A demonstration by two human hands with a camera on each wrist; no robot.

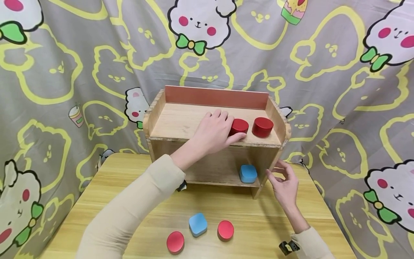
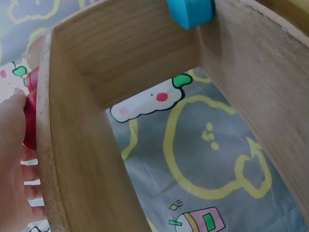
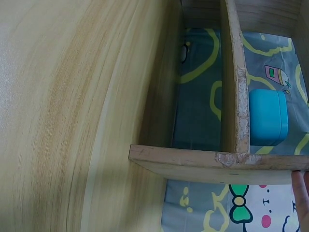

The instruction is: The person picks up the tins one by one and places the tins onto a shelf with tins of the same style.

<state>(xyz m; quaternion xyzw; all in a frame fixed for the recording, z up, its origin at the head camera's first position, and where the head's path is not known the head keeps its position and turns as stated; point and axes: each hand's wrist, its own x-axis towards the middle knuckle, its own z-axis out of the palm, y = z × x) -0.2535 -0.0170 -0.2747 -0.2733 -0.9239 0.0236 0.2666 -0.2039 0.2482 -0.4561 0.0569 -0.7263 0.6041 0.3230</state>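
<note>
On the top board of a small wooden shelf (image 1: 181, 118), my left hand (image 1: 213, 133) holds a short red cylinder (image 1: 240, 126), thumb along its front and fingers at its left side. In the left wrist view, the thumb touches this cylinder (image 2: 30, 121). A second red cylinder (image 1: 262, 127) stands just right of it, apart. My right hand (image 1: 285, 183) touches the shelf's right side panel near its front edge, fingers bent and nothing in the palm. On the lower board, at the right end, sits a blue rounded-square box (image 1: 248, 173), also in the right wrist view (image 3: 268, 117).
In front of the shelf, two red cylinders (image 1: 175, 242) and a blue rounded-square box (image 1: 198, 224) lie on the wooden table (image 1: 258, 230). A patterned grey curtain (image 1: 97, 86) hangs behind and at both sides. The shelf's raised side panels bound its top board.
</note>
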